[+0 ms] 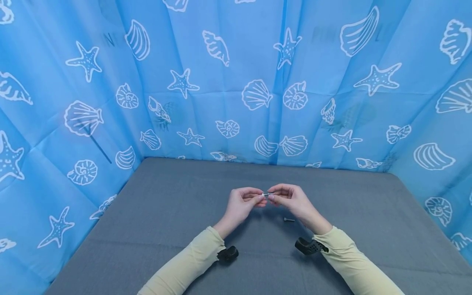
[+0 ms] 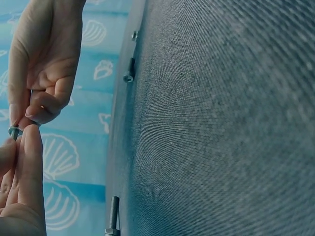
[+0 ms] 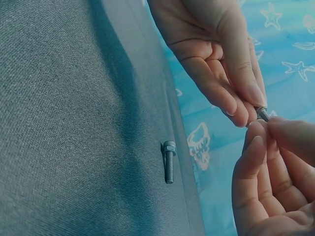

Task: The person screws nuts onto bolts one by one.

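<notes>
Over the middle of the table my two hands meet at a small metal bolt (image 1: 266, 194). My left hand (image 1: 241, 203) pinches one end between thumb and fingertips, while my right hand (image 1: 295, 201) pinches the other. Its threads show between the fingertips in the right wrist view, where the held bolt (image 3: 264, 114) is partly covered. A small ring-like metal piece (image 2: 15, 131) shows at the fingertips in the left wrist view. Below the right hand, another bolt (image 1: 289, 220) lies on the grey cloth.
The left wrist view shows a bolt (image 2: 113, 216) low down and a small nut-like piece (image 2: 135, 35) near the top. A bolt with a nut (image 3: 169, 162) lies on the cloth in the right wrist view. Blue shell-patterned curtains (image 1: 228, 94) surround the grey table (image 1: 177, 188).
</notes>
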`<state>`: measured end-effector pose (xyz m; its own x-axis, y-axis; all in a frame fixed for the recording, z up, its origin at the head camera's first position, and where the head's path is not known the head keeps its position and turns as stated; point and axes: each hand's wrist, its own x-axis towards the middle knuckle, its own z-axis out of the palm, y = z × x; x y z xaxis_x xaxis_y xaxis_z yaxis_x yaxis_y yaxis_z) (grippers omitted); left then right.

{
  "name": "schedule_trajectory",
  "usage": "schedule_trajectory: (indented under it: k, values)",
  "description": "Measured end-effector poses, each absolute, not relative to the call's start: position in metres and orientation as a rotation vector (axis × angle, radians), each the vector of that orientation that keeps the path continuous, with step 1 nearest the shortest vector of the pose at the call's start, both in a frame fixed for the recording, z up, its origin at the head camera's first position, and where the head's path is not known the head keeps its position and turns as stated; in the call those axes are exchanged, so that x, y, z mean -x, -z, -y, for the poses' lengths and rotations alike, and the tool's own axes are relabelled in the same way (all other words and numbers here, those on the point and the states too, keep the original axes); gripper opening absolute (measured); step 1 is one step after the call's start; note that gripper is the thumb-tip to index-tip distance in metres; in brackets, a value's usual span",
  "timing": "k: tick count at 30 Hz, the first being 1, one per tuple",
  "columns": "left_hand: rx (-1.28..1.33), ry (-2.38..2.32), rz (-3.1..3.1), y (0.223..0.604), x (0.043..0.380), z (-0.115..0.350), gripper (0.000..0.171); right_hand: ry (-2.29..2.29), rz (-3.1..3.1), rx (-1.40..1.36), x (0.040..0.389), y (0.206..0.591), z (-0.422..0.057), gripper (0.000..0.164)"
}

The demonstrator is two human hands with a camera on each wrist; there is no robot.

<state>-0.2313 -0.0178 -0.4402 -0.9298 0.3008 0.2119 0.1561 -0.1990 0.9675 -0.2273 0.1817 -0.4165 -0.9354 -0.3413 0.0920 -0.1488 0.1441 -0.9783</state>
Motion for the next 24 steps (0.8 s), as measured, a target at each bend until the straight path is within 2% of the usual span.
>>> schedule_trajectory:
  k: [10,18,24]
  values:
    - [-0.545,-2.293,-1.924,0.4394,0.2297,0.0169,0.020,1.835,-2.284,0.379,0.2255,0.4128,-0.1786,0.037]
    - [-0.540,-2.300,-1.909,0.4378,0.2301,0.0185,0.023,1.813,-2.294,0.409,0.2256,0.4127,-0.1787,0.031]
    - [-0.521,-2.299,-1.912,0.4389,0.2307,0.0201,0.023,1.801,-2.294,0.397,0.2268,0.4146,-0.1786,0.035]
